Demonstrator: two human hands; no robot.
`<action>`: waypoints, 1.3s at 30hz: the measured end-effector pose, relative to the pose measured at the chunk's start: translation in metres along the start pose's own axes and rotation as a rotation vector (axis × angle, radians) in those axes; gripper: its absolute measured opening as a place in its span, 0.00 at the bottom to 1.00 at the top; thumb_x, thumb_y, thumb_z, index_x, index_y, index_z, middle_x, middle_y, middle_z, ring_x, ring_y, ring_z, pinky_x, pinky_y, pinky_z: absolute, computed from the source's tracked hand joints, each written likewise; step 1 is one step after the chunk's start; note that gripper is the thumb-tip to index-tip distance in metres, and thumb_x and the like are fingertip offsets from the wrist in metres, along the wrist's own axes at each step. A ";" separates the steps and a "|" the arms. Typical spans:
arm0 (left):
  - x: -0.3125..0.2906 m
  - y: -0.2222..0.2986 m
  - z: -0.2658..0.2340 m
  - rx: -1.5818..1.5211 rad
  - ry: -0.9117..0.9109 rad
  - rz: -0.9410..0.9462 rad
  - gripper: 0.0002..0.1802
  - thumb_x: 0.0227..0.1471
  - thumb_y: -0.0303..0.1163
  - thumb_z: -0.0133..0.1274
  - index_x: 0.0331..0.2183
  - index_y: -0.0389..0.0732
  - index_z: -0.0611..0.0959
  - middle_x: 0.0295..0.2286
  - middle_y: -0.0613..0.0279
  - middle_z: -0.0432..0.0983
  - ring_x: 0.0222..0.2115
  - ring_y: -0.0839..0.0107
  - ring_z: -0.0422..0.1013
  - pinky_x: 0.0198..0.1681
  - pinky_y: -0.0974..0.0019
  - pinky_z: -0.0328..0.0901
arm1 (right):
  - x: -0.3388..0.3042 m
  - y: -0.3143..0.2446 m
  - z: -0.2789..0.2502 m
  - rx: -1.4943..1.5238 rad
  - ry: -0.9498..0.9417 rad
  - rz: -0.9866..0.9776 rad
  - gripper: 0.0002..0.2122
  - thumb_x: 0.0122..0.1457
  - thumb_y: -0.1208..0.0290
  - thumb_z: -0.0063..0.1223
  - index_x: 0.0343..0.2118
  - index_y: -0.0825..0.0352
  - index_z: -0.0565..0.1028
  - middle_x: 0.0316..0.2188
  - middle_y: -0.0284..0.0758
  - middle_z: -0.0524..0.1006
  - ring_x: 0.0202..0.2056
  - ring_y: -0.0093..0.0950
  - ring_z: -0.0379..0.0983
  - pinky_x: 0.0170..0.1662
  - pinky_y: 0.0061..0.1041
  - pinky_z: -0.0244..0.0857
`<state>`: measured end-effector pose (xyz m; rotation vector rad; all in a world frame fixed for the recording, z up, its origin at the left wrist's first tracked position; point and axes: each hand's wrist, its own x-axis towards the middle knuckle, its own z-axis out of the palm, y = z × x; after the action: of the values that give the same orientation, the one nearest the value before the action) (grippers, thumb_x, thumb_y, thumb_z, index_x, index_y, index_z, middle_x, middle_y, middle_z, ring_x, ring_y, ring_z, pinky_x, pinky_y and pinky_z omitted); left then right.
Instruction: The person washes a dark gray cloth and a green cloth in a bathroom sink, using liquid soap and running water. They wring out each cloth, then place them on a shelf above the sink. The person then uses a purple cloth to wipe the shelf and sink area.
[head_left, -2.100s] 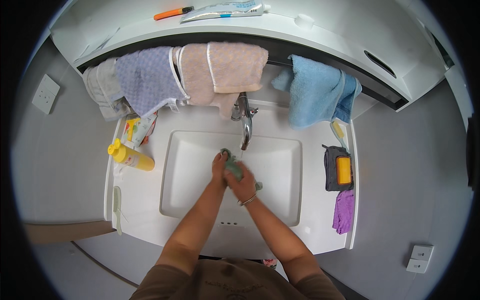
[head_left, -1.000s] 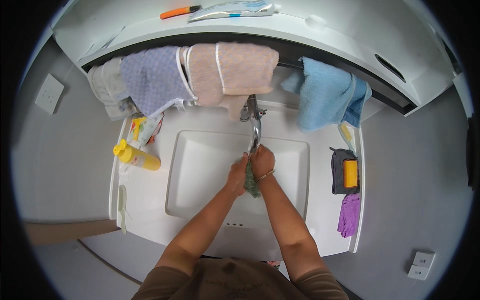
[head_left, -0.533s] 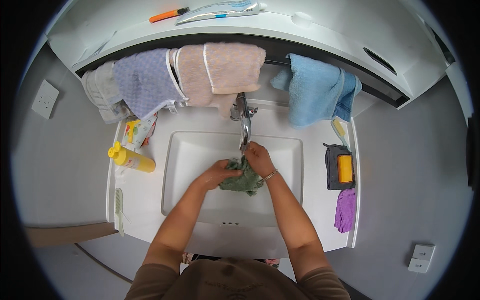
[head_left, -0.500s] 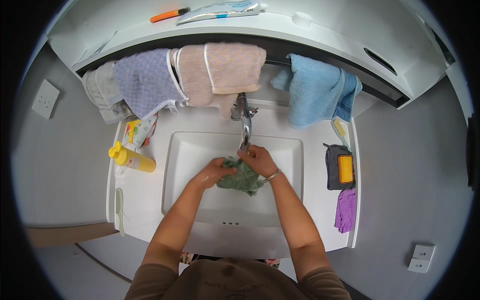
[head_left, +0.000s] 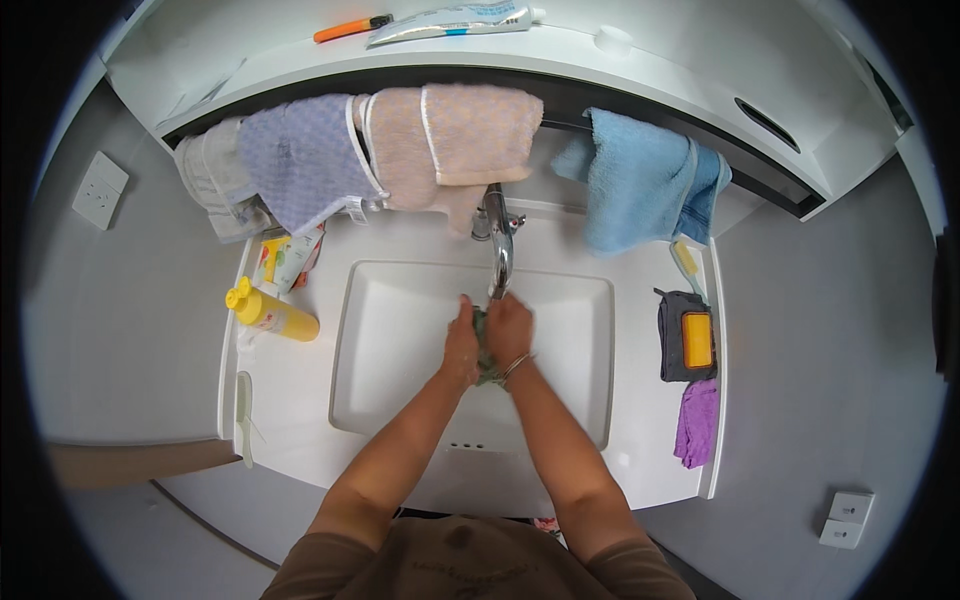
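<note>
Between my two hands a wet-looking green cloth [head_left: 487, 368] is bunched up, mostly covered by them. My left hand [head_left: 461, 344] presses against its left side, thumb and fingers pointing up toward the tap. My right hand [head_left: 510, 328] is closed around its right side, just beneath the spout; a bracelet circles that wrist. The chrome tap [head_left: 499, 250] reaches forward over the hands. Both hands are above the white sink [head_left: 385, 400]. Whether water is running cannot be made out.
A yellow bottle [head_left: 272, 312] and a pale comb [head_left: 245, 415] are on the left counter. At right lie a grey cloth [head_left: 672, 335] with a yellow rectangular item [head_left: 697, 340], a purple cloth [head_left: 695, 424] and a brush [head_left: 686, 262]. Towels [head_left: 300, 155] hang behind.
My hands have come closer together, squeezing the green cloth that was spread wider between them. The left hand has moved right and turned more upright.
</note>
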<state>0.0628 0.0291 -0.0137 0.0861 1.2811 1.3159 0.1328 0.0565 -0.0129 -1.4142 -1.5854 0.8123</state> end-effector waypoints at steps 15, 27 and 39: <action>0.009 0.041 -0.027 0.482 -0.288 0.248 0.14 0.54 0.41 0.48 0.32 0.38 0.75 0.23 0.66 0.70 0.26 0.78 0.65 0.29 0.72 0.62 | 0.021 0.005 -0.030 0.028 -0.218 0.057 0.05 0.53 0.73 0.49 0.29 0.69 0.72 0.23 0.41 0.75 0.25 0.35 0.72 0.30 0.30 0.65; 0.005 0.072 -0.057 1.115 -0.213 0.562 0.15 0.43 0.37 0.59 0.24 0.36 0.73 0.17 0.62 0.68 0.19 0.74 0.62 0.22 0.68 0.59 | 0.018 0.013 -0.064 -0.025 -0.246 0.040 0.07 0.48 0.76 0.53 0.33 0.68 0.75 0.32 0.43 0.76 0.30 0.37 0.73 0.35 0.27 0.66; -0.022 0.050 -0.019 0.196 -0.336 0.058 0.11 0.52 0.28 0.48 0.39 0.36 0.74 0.29 0.62 0.73 0.27 0.75 0.70 0.27 0.75 0.64 | -0.032 -0.022 -0.035 0.270 -0.344 -0.124 0.06 0.50 0.78 0.50 0.31 0.70 0.76 0.24 0.34 0.76 0.26 0.23 0.71 0.31 0.21 0.66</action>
<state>0.0225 0.0196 0.0265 0.4663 1.1208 1.1631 0.1549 0.0197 0.0161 -1.0118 -1.7210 1.1920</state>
